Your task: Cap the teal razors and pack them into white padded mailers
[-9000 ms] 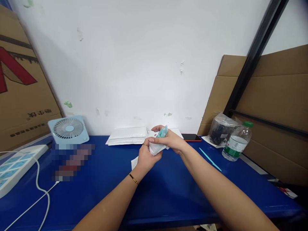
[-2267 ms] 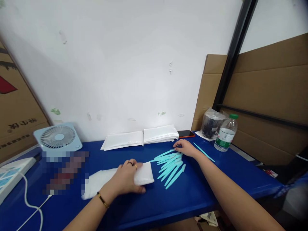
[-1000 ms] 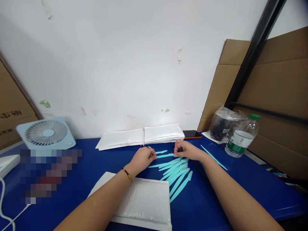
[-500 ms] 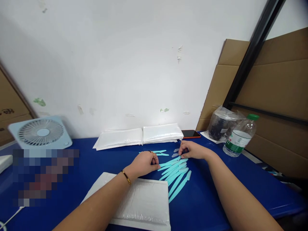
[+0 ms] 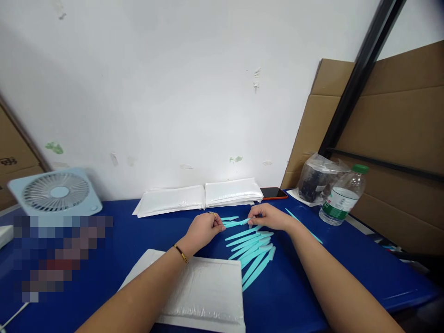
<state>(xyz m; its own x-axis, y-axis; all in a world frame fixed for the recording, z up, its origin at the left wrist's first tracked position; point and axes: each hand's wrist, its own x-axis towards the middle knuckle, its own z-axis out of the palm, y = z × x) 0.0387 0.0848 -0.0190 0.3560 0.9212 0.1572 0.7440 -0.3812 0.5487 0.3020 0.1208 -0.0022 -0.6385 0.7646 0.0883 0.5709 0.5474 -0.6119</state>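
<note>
Turquoise sticks fanned mid-tbl, pile just beyond & right of the mailer! Biggest first: blue tabletop, looks slick, so a nudged stick could prob skid out of line.

Next, padded mailer, near left, w/ my left forearm above it. If that arm drags, mailer slides right and shoves the nearest tips, b/c its far right corner sits right by them. Touching? Can't tell.

Far side, two mailer stacks, side by side; a careless knuckle could bump those. Water bottle, far right, upright, well apart from my fingers; only a wide swing of the right arm would tip it.

Now my hands: left hand, thumb & finger pinched at the left end of a single stick; right hand, fingertips pinched at its right end. Risk? It's thin and I've got only the tips, so a lazy pinch = drop; an uneven tug could twist it away. Pile's immed. near side, so a low right pinky could scatter it. And the lone stick, right by my right forearm: easy to sweep off course or just forget, b/c it's apart from the rest.
</note>
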